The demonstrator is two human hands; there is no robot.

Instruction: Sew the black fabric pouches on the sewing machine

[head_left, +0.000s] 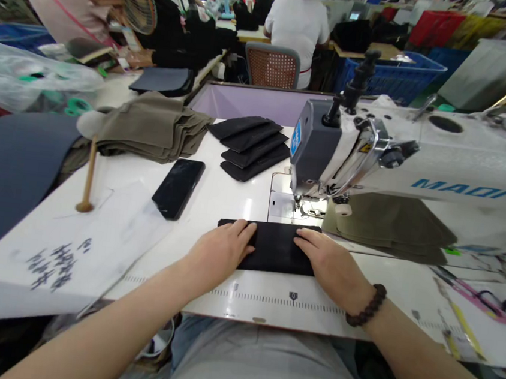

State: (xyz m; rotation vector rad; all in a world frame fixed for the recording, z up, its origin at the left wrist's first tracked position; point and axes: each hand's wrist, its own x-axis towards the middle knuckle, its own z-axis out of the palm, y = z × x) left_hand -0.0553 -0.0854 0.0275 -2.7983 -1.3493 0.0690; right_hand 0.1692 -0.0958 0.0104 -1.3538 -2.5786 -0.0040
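just below the centre of the frame, a black fabric panel (273,253) is laid flat on the white sewing table (170,289). its left end is pressed by the left hand (218,251), whose fingers are laid out on top rather than closed around it. its right end is covered by the fingers of the right hand (334,267); whether the cloth is pinched there cannot be told. a dark beaded bracelet (367,308) is worn on the right wrist. at the right of the frame, olive fabric pieces (389,225) are seen under the arm of the industrial sewing machine (437,157). above the panel, black fabric pieces (257,148) are fanned out, and a black smartphone (178,188) is set to their lower left. at the lower left, a handwritten white sheet (102,246) is spread.
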